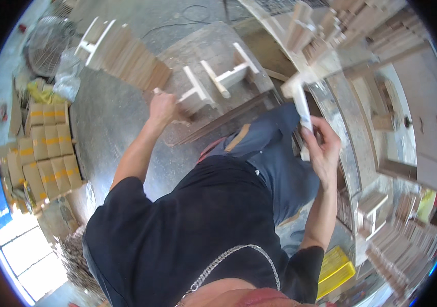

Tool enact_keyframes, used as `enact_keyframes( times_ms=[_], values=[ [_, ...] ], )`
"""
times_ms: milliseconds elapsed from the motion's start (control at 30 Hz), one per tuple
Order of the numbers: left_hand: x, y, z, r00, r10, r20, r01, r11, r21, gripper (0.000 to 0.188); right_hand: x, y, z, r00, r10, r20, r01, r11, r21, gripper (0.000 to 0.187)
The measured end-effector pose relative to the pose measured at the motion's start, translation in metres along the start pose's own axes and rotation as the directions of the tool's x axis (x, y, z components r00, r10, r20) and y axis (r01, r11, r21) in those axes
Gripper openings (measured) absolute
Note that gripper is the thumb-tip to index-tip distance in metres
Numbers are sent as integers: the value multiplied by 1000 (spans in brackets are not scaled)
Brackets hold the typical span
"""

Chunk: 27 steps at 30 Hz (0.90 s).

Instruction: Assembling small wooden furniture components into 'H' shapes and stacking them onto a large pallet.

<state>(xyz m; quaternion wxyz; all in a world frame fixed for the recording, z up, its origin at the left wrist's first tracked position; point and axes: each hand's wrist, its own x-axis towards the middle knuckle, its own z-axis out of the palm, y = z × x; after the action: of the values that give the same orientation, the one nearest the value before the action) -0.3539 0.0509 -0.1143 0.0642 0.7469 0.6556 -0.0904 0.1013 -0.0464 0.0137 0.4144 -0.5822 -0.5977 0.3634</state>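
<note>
My left hand (163,107) is closed at the near corner of a brown slatted wooden panel (131,59). What its fingers hold, if anything, is blurred. White-edged end pieces (93,43) stand up at the panel's far end. Beside that hand, a wooden frame with white edges (195,89) rests on a low worktable (172,51), and a second white-edged frame (233,77) lies to its right. My right hand (323,148) pinches a white-edged wooden frame piece (302,105) by its near end, held upright beside the workbench.
On the right, a long workbench (338,102) carries stacked wooden strips (341,30). Stacked cardboard boxes (52,148) and a large fan (52,46) stand at the left. A yellow crate (336,271) sits low on the right. A cable (177,23) trails across the far floor.
</note>
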Motion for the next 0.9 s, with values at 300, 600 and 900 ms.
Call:
enact_keyframes(
  times_ms=[300, 600, 900],
  values=[
    [-81, 53, -99, 662, 51, -748, -420, 852, -314, 19, 17, 34, 20, 993, 109, -44, -102, 985, 138, 23],
    [-54, 242, -123, 699, 600, -390, -651, 306, -695, 25, -45, 54, 7, 979, 68, -192, -16, 966, 258, 26],
    [-20, 332, -126, 513, 858, -30, -414, 217, -884, 26, -114, 57, -30, 870, 271, -412, -119, 926, 359, 26]
  ],
)
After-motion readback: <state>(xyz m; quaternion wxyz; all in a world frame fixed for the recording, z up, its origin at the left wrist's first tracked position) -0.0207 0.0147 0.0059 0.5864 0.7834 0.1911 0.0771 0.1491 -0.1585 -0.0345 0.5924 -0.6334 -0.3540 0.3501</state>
